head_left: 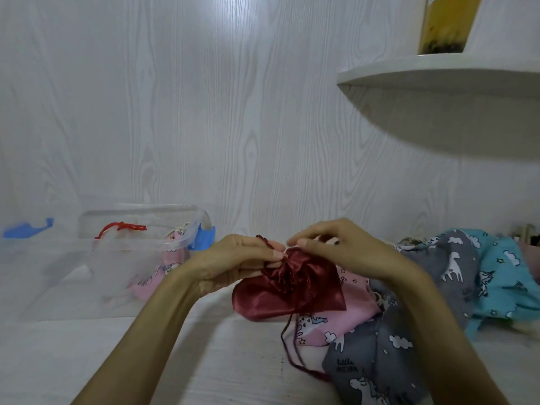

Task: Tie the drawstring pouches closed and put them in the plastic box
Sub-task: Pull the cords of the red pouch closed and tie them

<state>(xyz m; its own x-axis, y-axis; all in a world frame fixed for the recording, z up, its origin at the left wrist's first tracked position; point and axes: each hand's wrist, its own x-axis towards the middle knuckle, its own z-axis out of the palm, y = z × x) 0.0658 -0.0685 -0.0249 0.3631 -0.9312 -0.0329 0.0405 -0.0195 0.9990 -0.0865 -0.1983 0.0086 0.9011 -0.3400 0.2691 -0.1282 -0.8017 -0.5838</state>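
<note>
The clear plastic box (122,258) sits at left centre. My satin pouch (287,290) lies mid-frame, long axis left to right, gathered mouth pointing up. My left hand (233,258) and right hand (336,247) pinch its cord (287,340).

"little unicorn" printed on grey unicorn pouch (368,372), right of plastic box (117,258); print on pink pouch (152,280) inside box unreadable.

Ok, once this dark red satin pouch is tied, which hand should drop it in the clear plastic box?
Probably left hand: the clear plastic box sits on its side of the dark red satin pouch, so the right hand would have to cross.
</note>
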